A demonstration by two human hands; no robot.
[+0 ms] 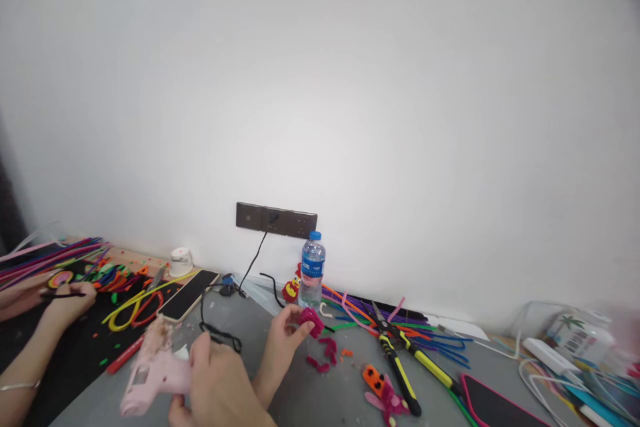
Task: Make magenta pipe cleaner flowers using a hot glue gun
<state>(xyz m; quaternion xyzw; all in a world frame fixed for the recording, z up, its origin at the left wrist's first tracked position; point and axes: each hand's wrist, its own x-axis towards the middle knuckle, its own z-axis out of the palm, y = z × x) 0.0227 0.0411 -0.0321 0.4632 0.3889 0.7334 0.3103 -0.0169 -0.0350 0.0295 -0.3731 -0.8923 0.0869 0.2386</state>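
White wall [350, 80] fills most of what we see, with a dark socket strip [276, 219] low on it and a black cable hanging down to the grey table [300, 407].

At the far left a co-worker's hands [65, 300] pinch a thin black strand over a black mat [75, 353], with a loose bundle of coloured pipe cleaners [50, 257] just behind them. A phone [190, 293] lies face up at the mat's right edge.

Near the bottom edge our left hand [215, 380] is curled shut around the grip of the pink glue gun [150, 373], knuckles up, and the gun's body points left and away, low over the table.

Just to the right, our right hand [283, 343] is raised off the table, wrist bent back. Its thumb and fingertips are pinched on the magenta pipe-cleaner piece [313, 320], which sits in front of the water bottle [313, 270]. Magenta scraps [325, 353] lie on the table below it.

Further right, yellow-handled cutters [400, 373] rest across more pipe cleaners, and a pink-edged phone [495, 407] lies near the right corner.
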